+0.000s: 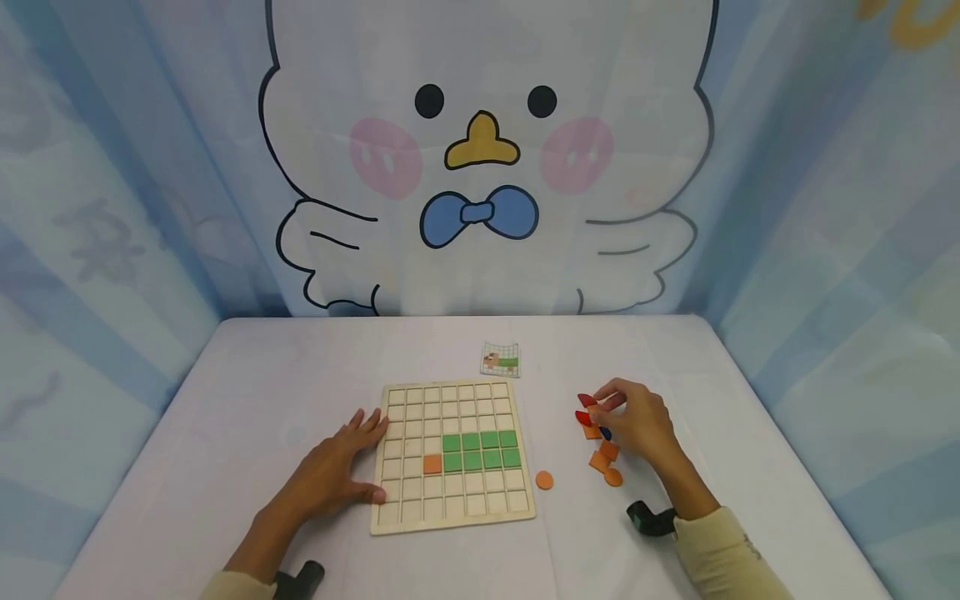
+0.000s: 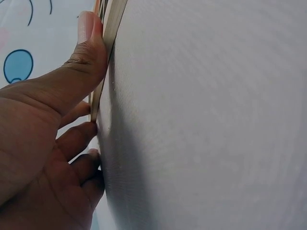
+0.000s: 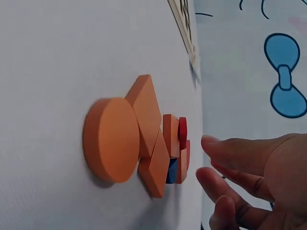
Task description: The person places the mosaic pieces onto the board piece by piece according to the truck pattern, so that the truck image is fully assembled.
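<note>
My left hand [image 1: 324, 477] rests along the left edge of a pale gridded board [image 1: 454, 527], thumb and fingertips touching it; the left wrist view shows the thumb of this hand [image 2: 53, 124] against the board's side [image 2: 114, 21]. Several green squares [image 1: 472, 461] in two rows and one orange square [image 1: 432, 464] lie in the grid. My right hand [image 1: 639, 419] is over a small group of orange, red and blue pieces. In the right wrist view, that hand [image 3: 268, 179] has thumb and fingers apart, holding nothing visible, beside the red piece [image 3: 183, 132] and orange disc [image 3: 117, 140].
A small picture card [image 1: 500, 360] lies behind the board. One orange disc [image 1: 544, 480] sits just right of the board. Another disc [image 1: 613, 477] and orange pieces [image 1: 599, 462] lie nearer the right forearm. Printed curtains stand around the white-covered table [image 1: 247, 392].
</note>
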`<state>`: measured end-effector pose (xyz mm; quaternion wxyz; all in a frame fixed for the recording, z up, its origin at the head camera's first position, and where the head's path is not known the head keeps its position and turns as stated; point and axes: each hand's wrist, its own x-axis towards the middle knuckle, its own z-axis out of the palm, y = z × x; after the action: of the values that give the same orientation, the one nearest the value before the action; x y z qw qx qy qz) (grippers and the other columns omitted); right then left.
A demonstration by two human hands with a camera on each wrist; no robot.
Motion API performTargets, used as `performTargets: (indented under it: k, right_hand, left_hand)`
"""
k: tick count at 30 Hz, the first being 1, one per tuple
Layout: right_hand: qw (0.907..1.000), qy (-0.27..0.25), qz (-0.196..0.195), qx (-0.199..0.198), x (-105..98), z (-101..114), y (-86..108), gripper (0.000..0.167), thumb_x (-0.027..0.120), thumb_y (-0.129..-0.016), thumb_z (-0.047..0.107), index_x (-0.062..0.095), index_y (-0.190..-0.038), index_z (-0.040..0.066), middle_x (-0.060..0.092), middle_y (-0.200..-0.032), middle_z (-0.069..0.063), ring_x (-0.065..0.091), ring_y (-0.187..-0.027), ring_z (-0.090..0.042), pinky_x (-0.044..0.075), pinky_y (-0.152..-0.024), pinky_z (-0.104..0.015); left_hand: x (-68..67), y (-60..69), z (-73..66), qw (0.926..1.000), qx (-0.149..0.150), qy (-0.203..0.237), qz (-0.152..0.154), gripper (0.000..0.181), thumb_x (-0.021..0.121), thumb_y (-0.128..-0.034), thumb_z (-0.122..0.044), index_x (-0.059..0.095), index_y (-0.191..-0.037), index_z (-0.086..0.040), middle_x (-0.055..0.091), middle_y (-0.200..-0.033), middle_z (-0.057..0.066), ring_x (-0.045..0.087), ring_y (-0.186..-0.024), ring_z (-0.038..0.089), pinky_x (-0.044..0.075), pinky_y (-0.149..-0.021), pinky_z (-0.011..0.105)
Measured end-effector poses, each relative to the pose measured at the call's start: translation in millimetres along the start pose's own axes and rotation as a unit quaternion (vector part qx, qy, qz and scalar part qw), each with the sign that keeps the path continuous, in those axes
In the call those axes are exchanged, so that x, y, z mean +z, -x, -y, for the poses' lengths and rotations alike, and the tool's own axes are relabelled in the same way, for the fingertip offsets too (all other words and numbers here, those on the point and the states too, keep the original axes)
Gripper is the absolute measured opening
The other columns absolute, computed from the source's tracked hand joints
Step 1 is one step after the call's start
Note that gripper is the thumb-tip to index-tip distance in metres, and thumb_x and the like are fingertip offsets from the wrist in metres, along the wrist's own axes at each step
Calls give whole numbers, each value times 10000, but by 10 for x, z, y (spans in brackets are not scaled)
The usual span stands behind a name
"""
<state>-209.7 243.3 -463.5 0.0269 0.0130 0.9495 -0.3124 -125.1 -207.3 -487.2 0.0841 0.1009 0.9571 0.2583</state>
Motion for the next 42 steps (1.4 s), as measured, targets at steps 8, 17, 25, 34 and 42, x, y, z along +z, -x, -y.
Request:
performTargets:
  k: [8,17,25,34,42]
  right_hand:
    - [9993,244,211,175,40,-80,-50,282,803,-948,224,723,-1187,95,738,-999,-104,643,-802,-222,480,-611,-297]
    - [9980,462,111,423,69,-92,-89,331,820,-939,271,707,-1187,82,735,-979,-121,647,-762,-226,486,-594,-307]
    - [9982,457,189,325,60,-39,-113,282,824,-934,220,711,-1135,57,737,-1001,-121,667,-821,-232,490,-630,-295]
    - [9997,78,206,127,125,10,-152,179,804,-934,116,716,-1085,77,720,-988,-116,636,-820,-225,524,-625,-264]
    - [9994,-327,47,-71,184,85,-158,124,811,-937,117,740,-1031,77,720,-939,-106,621,-742,-206,529,-591,-282]
  left_hand:
    - [4,8,22,10000,-28,26,3,1167,954,-680,-470,396,-1645,-122,305,-1743,103,226,-1631,437,326,-1222,722]
    - [12,5,30,10000,21,68,-6,1166,946,-681,-489,400,-1644,-122,305,-1743,105,222,-1632,437,323,-1225,721]
    - [20,1,49,9999,-12,115,-13,1177,949,-669,-490,397,-1646,-136,303,-1745,86,224,-1635,428,319,-1229,717]
    - [21,-10,45,9999,-25,118,8,1185,952,-665,-483,391,-1648,-136,299,-1744,86,223,-1635,426,320,-1233,709]
    - [2,-1,35,9998,31,189,-10,1154,947,-679,-455,400,-1644,-136,298,-1744,87,219,-1635,428,293,-1236,729]
